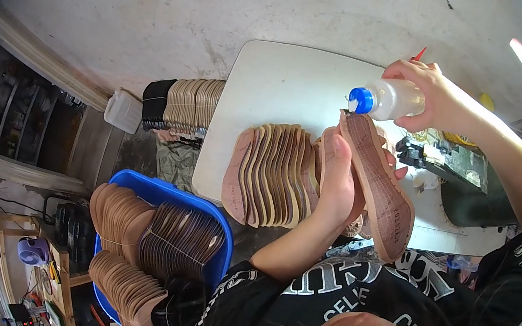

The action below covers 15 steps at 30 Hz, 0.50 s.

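From the head camera, the left hand [339, 180] is closed around a brown shoe insole [379, 184], thumb along its near face, holding it tilted above the near edge of the white table [274, 88]; the right hand [427, 94] grips a squeeze bottle [394, 99] with fingers wrapped round its body; the bottle lies sideways with its blue cap [361, 100] pointing left, the nozzle right at the insole's upper tip; whether it touches cannot be told. Just left of the held insole, a row of tan insoles [273, 175] stands on edge at the table's near edge. Beside the table's left edge another stack of insoles [191, 103] stands; below it, a blue tub [151, 189] holds more insoles [181, 240]. A green sewing machine [472, 193] sits at the table's right edge.
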Each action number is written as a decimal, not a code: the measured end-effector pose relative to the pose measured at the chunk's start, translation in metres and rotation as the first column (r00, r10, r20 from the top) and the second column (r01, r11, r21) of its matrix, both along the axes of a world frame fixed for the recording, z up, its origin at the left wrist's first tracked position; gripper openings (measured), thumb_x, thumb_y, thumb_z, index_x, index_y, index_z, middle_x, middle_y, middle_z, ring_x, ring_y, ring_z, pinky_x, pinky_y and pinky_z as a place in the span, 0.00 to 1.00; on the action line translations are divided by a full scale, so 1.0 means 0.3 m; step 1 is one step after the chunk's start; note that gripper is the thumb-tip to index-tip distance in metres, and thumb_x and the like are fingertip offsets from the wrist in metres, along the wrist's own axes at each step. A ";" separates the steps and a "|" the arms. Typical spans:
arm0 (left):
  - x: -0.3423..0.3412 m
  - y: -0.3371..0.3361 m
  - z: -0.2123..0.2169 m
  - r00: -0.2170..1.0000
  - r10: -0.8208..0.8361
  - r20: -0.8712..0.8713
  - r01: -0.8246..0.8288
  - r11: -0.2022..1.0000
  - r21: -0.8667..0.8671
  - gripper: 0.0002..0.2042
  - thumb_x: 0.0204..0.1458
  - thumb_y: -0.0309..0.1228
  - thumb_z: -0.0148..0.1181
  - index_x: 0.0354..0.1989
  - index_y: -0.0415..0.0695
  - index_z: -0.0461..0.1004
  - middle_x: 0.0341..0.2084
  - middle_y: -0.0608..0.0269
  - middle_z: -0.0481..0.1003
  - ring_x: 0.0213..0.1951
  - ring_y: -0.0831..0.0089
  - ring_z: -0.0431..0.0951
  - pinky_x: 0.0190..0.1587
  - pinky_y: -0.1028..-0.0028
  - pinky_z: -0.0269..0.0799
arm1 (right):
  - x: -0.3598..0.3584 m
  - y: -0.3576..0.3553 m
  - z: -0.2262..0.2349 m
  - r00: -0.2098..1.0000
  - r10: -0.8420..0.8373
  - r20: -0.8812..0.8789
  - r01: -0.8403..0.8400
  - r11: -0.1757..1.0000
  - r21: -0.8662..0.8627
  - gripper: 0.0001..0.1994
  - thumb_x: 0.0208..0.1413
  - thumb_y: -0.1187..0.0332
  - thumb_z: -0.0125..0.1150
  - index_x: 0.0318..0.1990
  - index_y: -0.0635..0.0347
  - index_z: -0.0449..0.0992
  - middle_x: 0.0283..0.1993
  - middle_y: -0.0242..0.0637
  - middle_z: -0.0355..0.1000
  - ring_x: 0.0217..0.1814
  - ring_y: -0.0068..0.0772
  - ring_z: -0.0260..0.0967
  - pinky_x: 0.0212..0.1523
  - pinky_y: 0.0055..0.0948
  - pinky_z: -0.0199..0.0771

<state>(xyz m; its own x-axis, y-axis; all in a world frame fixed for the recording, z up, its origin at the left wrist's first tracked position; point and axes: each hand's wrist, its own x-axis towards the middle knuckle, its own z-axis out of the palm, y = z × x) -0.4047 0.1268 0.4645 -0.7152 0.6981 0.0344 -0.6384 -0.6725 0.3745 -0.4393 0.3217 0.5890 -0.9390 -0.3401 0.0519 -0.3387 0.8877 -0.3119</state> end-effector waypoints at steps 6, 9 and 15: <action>-0.030 -0.008 0.019 1.000 -0.023 0.018 0.023 1.000 0.014 0.38 0.57 0.67 0.28 0.57 0.43 0.61 0.39 0.54 0.70 0.46 0.52 0.75 0.51 0.52 0.73 | -0.037 0.020 -0.006 0.958 -0.062 0.281 0.147 0.945 -0.294 0.33 0.38 0.64 0.70 0.55 0.58 0.64 0.53 0.39 0.71 0.57 0.37 0.67 0.60 0.37 0.64; -0.035 -0.022 0.045 0.999 0.021 -0.033 -0.022 1.000 -0.019 0.39 0.56 0.67 0.28 0.58 0.42 0.59 0.40 0.54 0.69 0.45 0.53 0.75 0.52 0.52 0.74 | -0.078 0.081 -0.046 0.953 0.041 0.300 0.083 0.917 -0.390 0.40 0.40 0.62 0.71 0.62 0.62 0.59 0.57 0.46 0.70 0.61 0.39 0.66 0.64 0.37 0.62; -0.038 -0.053 0.046 0.996 0.044 -0.081 -0.043 0.999 0.014 0.36 0.58 0.65 0.28 0.57 0.42 0.58 0.41 0.56 0.66 0.44 0.61 0.73 0.51 0.51 0.75 | -0.100 0.112 -0.050 0.923 0.039 0.384 0.197 0.809 -0.554 0.45 0.43 0.57 0.70 0.67 0.63 0.54 0.60 0.46 0.66 0.65 0.39 0.62 0.68 0.38 0.54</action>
